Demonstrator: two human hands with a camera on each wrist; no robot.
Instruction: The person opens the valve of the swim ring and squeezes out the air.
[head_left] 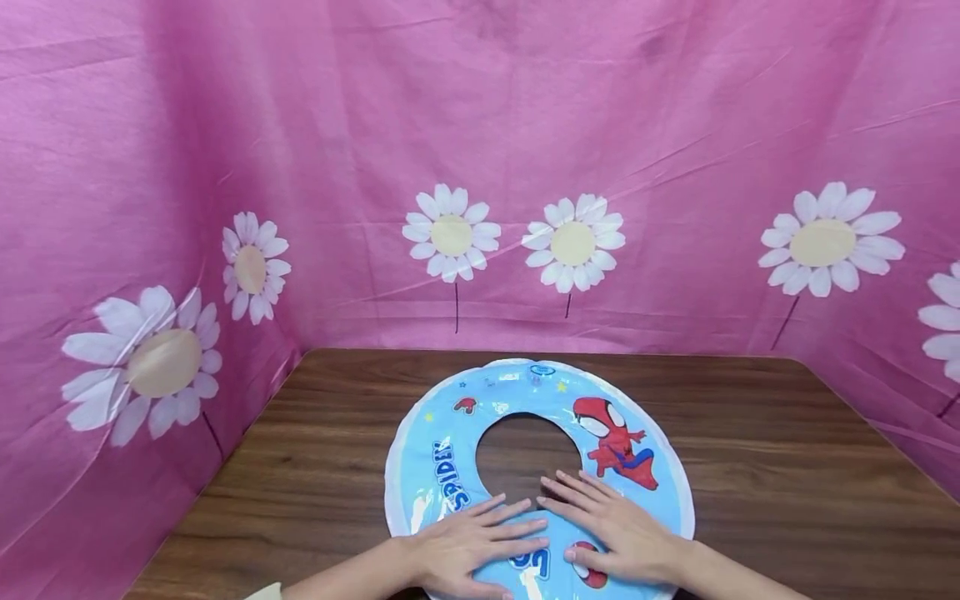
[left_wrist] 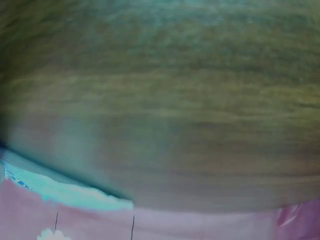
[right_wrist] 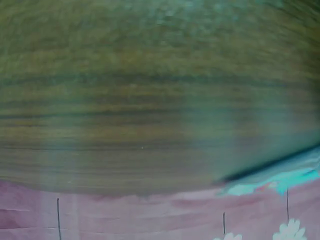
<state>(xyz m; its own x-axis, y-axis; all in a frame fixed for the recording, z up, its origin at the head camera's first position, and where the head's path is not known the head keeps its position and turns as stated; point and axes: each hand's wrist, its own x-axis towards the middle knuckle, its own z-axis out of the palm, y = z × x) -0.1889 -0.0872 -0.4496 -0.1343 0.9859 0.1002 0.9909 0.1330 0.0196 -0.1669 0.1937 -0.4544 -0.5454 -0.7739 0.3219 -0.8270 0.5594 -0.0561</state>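
Observation:
A light blue inflatable swim ring (head_left: 427, 417) with a whitish rim lies on the wooden table, printed with a red cartoon figure and the word SPIDEY. On its near part rests my left hand (head_left: 476, 546), fingers spread and straight, covering some of the lettering. Beside it my right hand (head_left: 626, 533) lies on the ring's near right part, with its fingertips near the central hole. The two hands are close together and hold nothing. Only an edge of the ring shows in the left wrist view (left_wrist: 70, 192) and the right wrist view; neither hand is visible there.
A brown wood-grain table (head_left: 300, 475) extends around the ring. Behind it and at both sides hangs a pink cloth (head_left: 337, 167) printed with white daisies. Wood-grain surface fills most of both wrist views, somewhat blurred.

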